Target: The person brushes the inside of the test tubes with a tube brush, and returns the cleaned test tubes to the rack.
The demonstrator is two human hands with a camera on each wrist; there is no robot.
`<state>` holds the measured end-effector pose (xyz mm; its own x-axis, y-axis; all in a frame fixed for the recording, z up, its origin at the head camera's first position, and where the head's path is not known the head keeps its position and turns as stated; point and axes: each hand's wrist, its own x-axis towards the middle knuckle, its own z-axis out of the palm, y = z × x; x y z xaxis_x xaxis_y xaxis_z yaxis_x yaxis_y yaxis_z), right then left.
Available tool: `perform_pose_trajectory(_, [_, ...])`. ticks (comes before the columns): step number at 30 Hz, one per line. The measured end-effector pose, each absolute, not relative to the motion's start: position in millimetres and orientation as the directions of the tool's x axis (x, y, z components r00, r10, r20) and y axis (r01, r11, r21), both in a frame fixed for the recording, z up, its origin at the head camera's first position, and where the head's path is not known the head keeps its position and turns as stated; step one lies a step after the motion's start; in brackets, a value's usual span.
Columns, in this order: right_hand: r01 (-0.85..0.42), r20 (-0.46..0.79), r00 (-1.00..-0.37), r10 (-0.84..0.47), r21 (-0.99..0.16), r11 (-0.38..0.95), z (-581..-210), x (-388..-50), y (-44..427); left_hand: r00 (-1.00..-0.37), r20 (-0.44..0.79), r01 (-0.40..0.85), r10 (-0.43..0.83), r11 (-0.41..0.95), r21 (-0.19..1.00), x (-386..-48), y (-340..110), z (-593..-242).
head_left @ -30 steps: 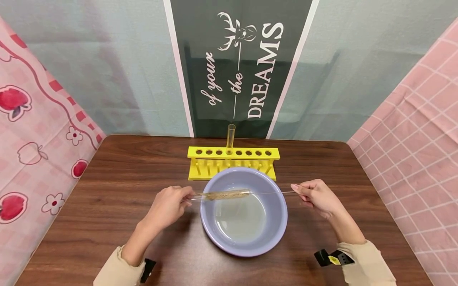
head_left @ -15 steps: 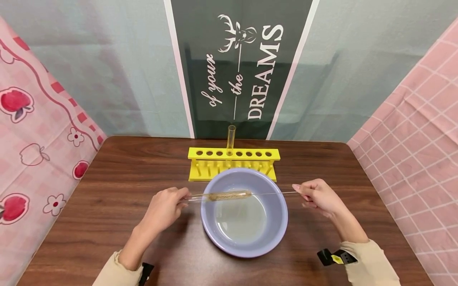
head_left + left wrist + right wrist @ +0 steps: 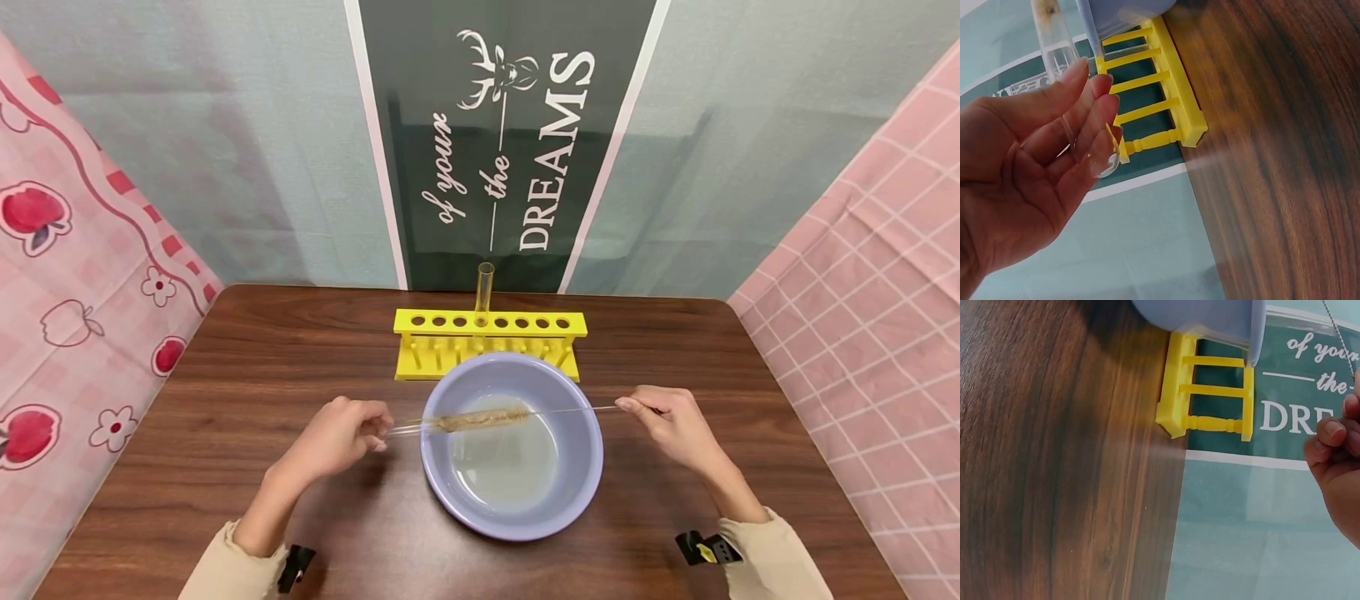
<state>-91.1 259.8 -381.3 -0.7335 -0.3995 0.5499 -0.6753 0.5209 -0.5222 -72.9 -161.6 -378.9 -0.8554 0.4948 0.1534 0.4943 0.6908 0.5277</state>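
My left hand (image 3: 341, 437) holds a clear test tube (image 3: 408, 429) between thumb and fingers, almost level above the lilac basin (image 3: 592, 479). In the left wrist view the tube's rounded end (image 3: 1107, 164) shows by the fingertips. A test tube brush (image 3: 483, 419) with tan bristles sits at least partly inside the tube; the tube's mouth is hard to make out. Its thin wire handle runs right to my right hand (image 3: 671, 421), which pinches the end. Twisted wire (image 3: 1338, 331) is also visible in the right wrist view. Cloudy-looking water (image 3: 506, 471) lies in the basin.
Behind the basin stands a yellow test tube rack (image 3: 491, 323), with another clear tube (image 3: 484, 287) upright in one hole. All rest on a brown wooden table (image 3: 262, 358). Printed cloths (image 3: 300, 167) hang at the back and both sides.
My left hand has shifted slightly left and down with the tube, which now tilts more. My right hand has turned and moved slightly lower, still pinching the wire. Basin and rack stay put.
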Motion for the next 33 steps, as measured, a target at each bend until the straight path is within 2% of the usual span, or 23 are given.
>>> perform_pose_trajectory(3, [-0.685,0.556,-0.723,-0.410,-0.501,0.528,-386,-93,264,-0.851,0.134,0.489,0.508,0.674,0.554,-74,-164,-377])
perform_pose_trajectory(7, [-0.604,0.467,-0.796,-0.385,-0.593,0.532,-371,-85,257,-0.856,0.147,0.489,0.495,0.686,0.538,-74,-164,-377])
perform_pose_trajectory(10, [-0.452,0.307,-0.888,-0.343,-0.722,0.524,-368,-83,259,-0.865,0.173,0.488,0.470,0.713,0.504,-72,-163,-378])
perform_pose_trajectory(14, [-0.223,0.091,-0.947,-0.307,-0.875,0.430,-373,-88,268,-0.876,0.226,0.482,0.426,0.756,0.443,-69,-160,-380])
perform_pose_trajectory(17, [-0.075,-0.011,-0.933,-0.359,-0.972,0.225,-374,-92,272,-0.876,0.273,0.480,0.398,0.781,0.400,-67,-158,-382])
perform_pose_trajectory(20, [0.078,-0.079,-0.889,-0.451,-0.997,0.020,-374,-94,276,-0.866,0.317,0.487,0.386,0.796,0.360,-66,-157,-383])
perform_pose_trajectory(24, [0.216,-0.132,-0.831,-0.541,-0.972,-0.095,-373,-97,280,-0.851,0.366,0.495,0.377,0.809,0.316,-65,-157,-384])
perform_pose_trajectory(27, [0.271,-0.162,-0.813,-0.559,-0.955,-0.117,-372,-98,282,-0.842,0.390,0.499,0.374,0.815,0.295,-65,-158,-385])
perform_pose_trajectory(29, [0.257,-0.165,-0.824,-0.542,-0.962,-0.097,-371,-98,282,-0.842,0.390,0.499,0.374,0.815,0.296,-64,-159,-386])
perform_pose_trajectory(31, [0.183,-0.146,-0.854,-0.499,-0.983,-0.025,-370,-96,282,-0.847,0.376,0.497,0.376,0.811,0.308,-65,-160,-387])
perform_pose_trajectory(33, [0.067,-0.107,-0.892,-0.439,-0.992,0.105,-368,-95,281,-0.856,0.352,0.492,0.377,0.804,0.334,-65,-163,-388])
